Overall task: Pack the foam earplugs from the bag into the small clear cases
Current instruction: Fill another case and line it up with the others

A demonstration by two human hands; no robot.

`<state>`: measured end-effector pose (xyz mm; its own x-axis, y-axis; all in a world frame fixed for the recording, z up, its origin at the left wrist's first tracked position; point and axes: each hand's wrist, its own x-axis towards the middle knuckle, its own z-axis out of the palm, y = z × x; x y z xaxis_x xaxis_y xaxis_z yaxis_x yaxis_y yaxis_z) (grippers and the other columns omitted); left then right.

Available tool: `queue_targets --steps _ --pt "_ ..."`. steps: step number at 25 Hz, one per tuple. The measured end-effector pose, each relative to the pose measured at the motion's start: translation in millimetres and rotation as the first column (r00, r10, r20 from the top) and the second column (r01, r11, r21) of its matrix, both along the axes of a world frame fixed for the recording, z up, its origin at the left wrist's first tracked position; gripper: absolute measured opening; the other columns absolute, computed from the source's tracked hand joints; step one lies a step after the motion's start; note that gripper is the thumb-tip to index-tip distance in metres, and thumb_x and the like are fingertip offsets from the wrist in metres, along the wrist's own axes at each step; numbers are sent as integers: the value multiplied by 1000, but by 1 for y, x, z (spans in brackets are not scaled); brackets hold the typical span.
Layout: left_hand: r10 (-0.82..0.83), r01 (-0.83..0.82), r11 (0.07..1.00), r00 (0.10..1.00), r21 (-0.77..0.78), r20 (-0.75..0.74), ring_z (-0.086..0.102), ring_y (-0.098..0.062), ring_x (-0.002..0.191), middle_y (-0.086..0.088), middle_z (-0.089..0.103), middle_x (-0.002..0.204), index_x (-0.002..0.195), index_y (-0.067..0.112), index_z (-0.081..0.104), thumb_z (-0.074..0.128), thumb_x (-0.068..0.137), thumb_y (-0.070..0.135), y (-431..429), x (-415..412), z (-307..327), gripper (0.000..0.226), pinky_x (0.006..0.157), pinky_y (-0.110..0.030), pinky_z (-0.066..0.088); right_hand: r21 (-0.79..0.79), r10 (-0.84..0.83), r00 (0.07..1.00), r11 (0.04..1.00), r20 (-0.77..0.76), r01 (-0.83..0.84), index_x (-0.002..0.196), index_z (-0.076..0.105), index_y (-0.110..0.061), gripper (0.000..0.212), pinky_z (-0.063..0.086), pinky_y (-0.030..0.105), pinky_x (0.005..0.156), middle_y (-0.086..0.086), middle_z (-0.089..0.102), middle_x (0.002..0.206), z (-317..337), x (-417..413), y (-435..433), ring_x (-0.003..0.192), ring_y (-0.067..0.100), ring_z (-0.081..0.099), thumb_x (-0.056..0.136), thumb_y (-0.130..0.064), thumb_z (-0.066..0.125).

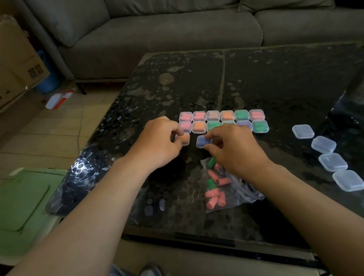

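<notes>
Earplugs: loose pink earplugs and a few green earplugs lie in a clear plastic bag on the near middle of the table, just below the right wrist.
Left hand: the left hand curls its fingers round an orange-filled case standing on the table, just near of the left end of the packed rows.
Right hand: the right hand pinches a blue-filled case between thumb and fingertips, just right of the orange one; the two hands are close together but apart.
Packed cases: two rows of filled cases, six to a row, sit side by side beyond the hands, showing pink, orange, green and purple; the right hand hides part of the near row.
Empty cases: four clear empty cases, lids down, run in a slanting line on the right, well apart from the rows.
Table: a dark speckled table, with bubble wrap over its near left corner.
Surroundings: a grey sofa stands beyond the table, a cardboard box at far left, a green plastic lid on the tiled floor at near left.
</notes>
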<state>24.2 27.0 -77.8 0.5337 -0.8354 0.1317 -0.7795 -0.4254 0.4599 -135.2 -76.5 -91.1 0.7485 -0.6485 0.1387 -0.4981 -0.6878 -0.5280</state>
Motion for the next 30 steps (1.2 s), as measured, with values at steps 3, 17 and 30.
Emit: queue_targets --steps 3,17,30 --pt "-29 28 999 999 26 39 58 -16 91 4 58 99 101 19 77 75 88 18 -1 1 -2 14 83 -30 49 -10 -16 1000 1000 22 16 117 69 -21 28 57 30 85 0 69 108 -4 2 0 89 11 64 90 -24 72" --pt "-31 31 1000 1000 6 6 63 -18 86 1 59 97 95 19 77 80 84 18 0 4 -8 12 83 -36 55 -87 55 998 995 27 -52 119 72 -15 27 52 41 95 7 72 117 -6 3 3 106 23 65 97 -15 58" --pt "-34 34 999 999 -21 -6 66 -18 86 -3 66 98 93 18 77 80 82 15 -2 6 -12 11 84 -37 56 -69 65 997 996 30 -63 124 70 -17 31 51 38 97 6 71 121 -2 2 4 110 23 64 97 -13 55"
